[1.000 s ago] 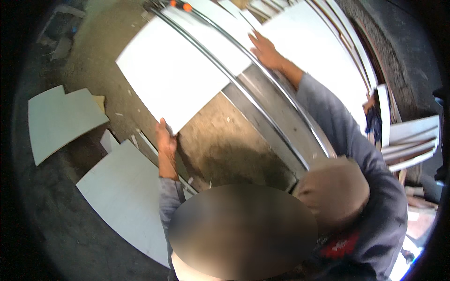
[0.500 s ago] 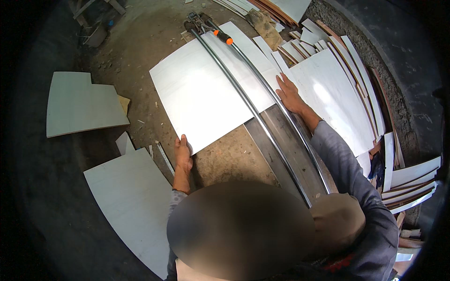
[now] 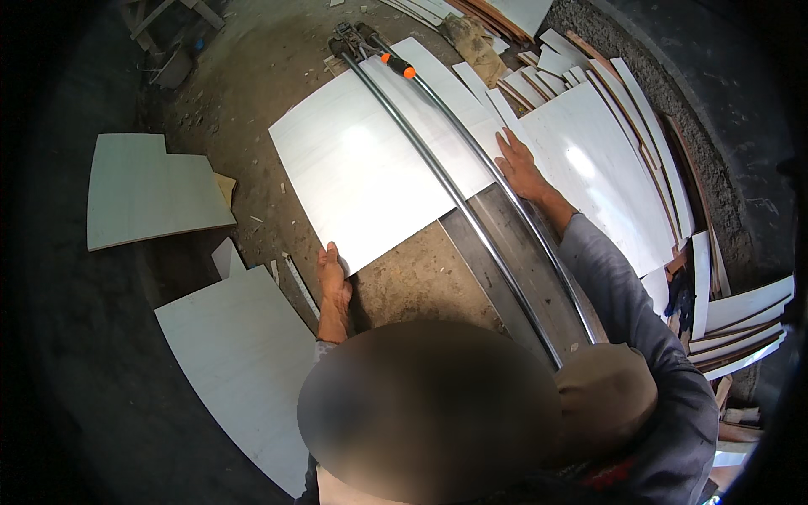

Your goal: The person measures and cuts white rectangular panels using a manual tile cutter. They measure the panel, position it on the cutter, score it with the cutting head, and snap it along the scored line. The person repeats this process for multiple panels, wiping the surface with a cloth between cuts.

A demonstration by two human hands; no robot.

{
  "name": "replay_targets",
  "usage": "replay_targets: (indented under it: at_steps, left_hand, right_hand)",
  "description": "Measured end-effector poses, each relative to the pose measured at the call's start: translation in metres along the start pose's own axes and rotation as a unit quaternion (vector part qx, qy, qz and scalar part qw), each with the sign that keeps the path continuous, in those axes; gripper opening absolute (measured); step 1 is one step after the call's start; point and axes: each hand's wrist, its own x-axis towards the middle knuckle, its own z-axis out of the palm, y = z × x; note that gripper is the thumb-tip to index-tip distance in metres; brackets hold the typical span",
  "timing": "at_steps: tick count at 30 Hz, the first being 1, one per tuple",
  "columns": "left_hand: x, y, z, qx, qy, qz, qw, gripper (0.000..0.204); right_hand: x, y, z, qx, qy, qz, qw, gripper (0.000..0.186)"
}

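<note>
A large white tile (image 3: pixel 337 181) lies across a manual tile cutter, under its two chrome rails (image 3: pixel 475 227). My left hand (image 3: pixel 333 276) grips the tile's near left corner, thumb on top and the other fingers partly hidden. At the tile's right edge, just outside the right rail, my right hand (image 3: pixel 522 168) rests with its fingers stretched out. The cutter's black and orange handle (image 3: pixel 398 66) sits toward the far end of the rails. Bare metal of the cutter's base (image 3: pixel 502 244) shows on the near side of the tile.
Another white tile (image 3: pixel 581 168) lies close on the right, beside stacked offcut strips (image 3: pixel 640 143). To the left are a notched tile piece (image 3: pixel 151 194) and a large tile (image 3: pixel 240 345). A bucket (image 3: pixel 174 69) stands at the far left. Blurring covers the lower middle.
The view has shifted slightly. Both hands keep their places on the tile, and the tile and cutter handle show no clear movement.
</note>
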Motion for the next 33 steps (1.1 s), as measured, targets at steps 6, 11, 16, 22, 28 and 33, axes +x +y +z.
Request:
replay_targets:
  at_steps: [6, 11, 16, 22, 28, 33]
  left_hand:
    - [-0.004, 0.003, 0.0, -0.014, -0.021, 0.003, 1.0, 0.045]
    - [-0.003, 0.0, 0.0, -0.02, -0.005, -0.003, 1.0, 0.05]
    - [-0.002, -0.002, 0.002, 0.013, 0.043, 0.002, 0.999, 0.046]
    - [0.0, 0.003, 0.001, -0.032, -0.023, -0.032, 0.999, 0.051]
    - [0.007, -0.003, 0.002, -0.001, 0.024, -0.034, 0.999, 0.05]
    - [0.008, -0.008, -0.02, -0.031, -0.079, -0.049, 0.995, 0.041]
  right_hand:
    - [-0.001, -0.001, 0.0, 0.002, 0.001, 0.009, 1.0, 0.063]
    - [-0.002, -0.001, 0.001, 0.015, 0.008, 0.004, 1.0, 0.062]
    - [-0.001, 0.002, 0.003, 0.003, -0.007, 0.027, 1.0, 0.061]
    - [0.005, 0.006, 0.005, 0.002, -0.006, 0.016, 1.0, 0.062]
    - [0.011, 0.009, 0.009, -0.013, -0.023, 0.043, 0.999, 0.061]
    - [0.01, 0.013, 0.009, -0.007, -0.043, 0.049, 0.998, 0.064]
